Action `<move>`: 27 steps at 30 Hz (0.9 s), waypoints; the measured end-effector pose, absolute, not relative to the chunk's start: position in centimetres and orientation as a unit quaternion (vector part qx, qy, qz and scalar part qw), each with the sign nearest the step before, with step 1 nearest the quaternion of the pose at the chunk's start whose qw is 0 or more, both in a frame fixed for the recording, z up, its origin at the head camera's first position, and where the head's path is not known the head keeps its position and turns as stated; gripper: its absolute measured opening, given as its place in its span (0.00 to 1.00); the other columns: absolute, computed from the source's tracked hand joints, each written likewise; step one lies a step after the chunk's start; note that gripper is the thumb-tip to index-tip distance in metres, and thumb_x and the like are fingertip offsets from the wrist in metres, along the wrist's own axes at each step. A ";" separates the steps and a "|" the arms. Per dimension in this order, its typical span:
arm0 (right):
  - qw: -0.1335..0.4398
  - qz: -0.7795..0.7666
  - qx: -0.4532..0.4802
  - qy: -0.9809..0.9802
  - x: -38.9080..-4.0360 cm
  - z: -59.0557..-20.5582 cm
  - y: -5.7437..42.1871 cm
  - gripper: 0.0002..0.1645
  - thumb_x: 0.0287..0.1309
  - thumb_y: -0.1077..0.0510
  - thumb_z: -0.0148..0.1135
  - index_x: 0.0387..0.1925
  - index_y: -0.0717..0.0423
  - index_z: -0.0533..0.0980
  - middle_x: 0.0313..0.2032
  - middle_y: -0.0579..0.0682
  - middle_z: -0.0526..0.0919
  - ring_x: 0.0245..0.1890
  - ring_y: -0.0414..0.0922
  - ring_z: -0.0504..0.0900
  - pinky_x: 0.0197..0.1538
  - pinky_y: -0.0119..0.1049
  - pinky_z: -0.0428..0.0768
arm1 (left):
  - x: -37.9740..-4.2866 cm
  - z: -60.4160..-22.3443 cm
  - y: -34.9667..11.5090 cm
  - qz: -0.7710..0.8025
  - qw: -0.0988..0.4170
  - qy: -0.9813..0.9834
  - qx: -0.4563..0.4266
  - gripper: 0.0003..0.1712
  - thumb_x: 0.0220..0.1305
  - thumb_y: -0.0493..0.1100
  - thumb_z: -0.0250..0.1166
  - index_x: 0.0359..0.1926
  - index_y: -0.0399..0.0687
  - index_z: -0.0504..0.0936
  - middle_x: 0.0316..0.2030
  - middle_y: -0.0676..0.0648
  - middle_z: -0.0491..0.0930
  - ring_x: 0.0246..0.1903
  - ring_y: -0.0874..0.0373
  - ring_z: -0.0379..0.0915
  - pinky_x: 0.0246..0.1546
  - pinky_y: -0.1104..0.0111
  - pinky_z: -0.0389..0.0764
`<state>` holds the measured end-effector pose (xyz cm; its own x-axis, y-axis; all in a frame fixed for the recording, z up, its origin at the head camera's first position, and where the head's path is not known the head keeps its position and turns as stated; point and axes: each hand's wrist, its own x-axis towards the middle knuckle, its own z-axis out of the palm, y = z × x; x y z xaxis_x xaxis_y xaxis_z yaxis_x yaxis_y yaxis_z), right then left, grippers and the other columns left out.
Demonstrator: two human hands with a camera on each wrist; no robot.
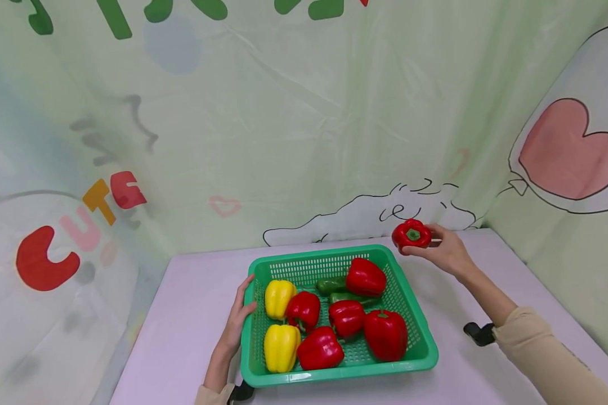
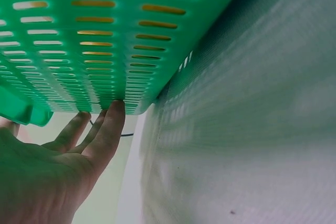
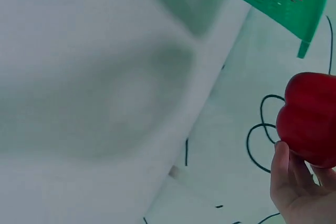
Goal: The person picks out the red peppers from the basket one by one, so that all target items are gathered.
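At the left, a person's left hand (image 1: 234, 322) pinched the left rim of a green basket (image 1: 334, 374), thumb over the edge and fingers against the outer wall, a grip that probably steadied it above the lilac bench (image 1: 197, 292). The slotted basket extended to the right of that grip. Inside, nearest the grip, were two yellow peppers (image 1: 281, 299), one behind the other; farther right, five red peppers (image 1: 321, 350) sat loosely spread, with two slim green vegetables (image 1: 331, 286) partly hidden among them. Farthest right, raised just past the basket's far right corner and apart from it, the right hand (image 1: 447, 252) pinched a single red pepper (image 1: 412, 237) between thumb and fingers. That grip took the pepper's sides, so its green stem end stayed uncovered.
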<state>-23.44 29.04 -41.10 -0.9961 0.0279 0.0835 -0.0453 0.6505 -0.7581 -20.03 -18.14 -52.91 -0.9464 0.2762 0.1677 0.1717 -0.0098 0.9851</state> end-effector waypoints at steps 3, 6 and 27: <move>0.044 0.414 -0.017 -0.909 -23.5 -41.9 29.6 0.54 0.53 0.45 0.72 0.69 0.71 0.57 0.60 0.72 0.68 0.57 0.67 0.67 0.40 0.48 0.83 | -20.0 -52.9 -18.2 0.693 0.037 0.702 0.160 0.33 0.75 0.42 0.42 0.77 0.55 0.46 0.76 0.39 0.44 0.69 0.36 0.50 0.62 0.45 0.62; 0.042 0.407 -0.038 -0.912 -23.5 -42.9 30.0 0.55 0.53 0.45 0.72 0.68 0.73 0.56 0.59 0.74 0.66 0.57 0.69 0.65 0.40 0.50 0.83 | -20.1 -53.0 -18.2 0.693 0.037 0.702 0.160 0.33 0.75 0.42 0.42 0.77 0.55 0.46 0.76 0.39 0.44 0.69 0.36 0.50 0.62 0.46 0.63; 0.038 0.366 -0.140 -0.919 -22.8 -48.1 31.8 0.52 0.56 0.44 0.69 0.64 0.79 0.56 0.58 0.77 0.65 0.56 0.71 0.65 0.46 0.58 0.80 | -20.1 -52.9 -18.2 0.689 0.042 0.706 0.158 0.32 0.76 0.42 0.41 0.77 0.56 0.47 0.76 0.40 0.44 0.68 0.38 0.50 0.61 0.54 0.66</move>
<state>-22.78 31.75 -48.08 -0.9581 0.2847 -0.0322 0.2290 0.6933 -0.6833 -20.13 -18.24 -52.90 -0.9467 0.2812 0.1573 0.1643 0.0015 0.9864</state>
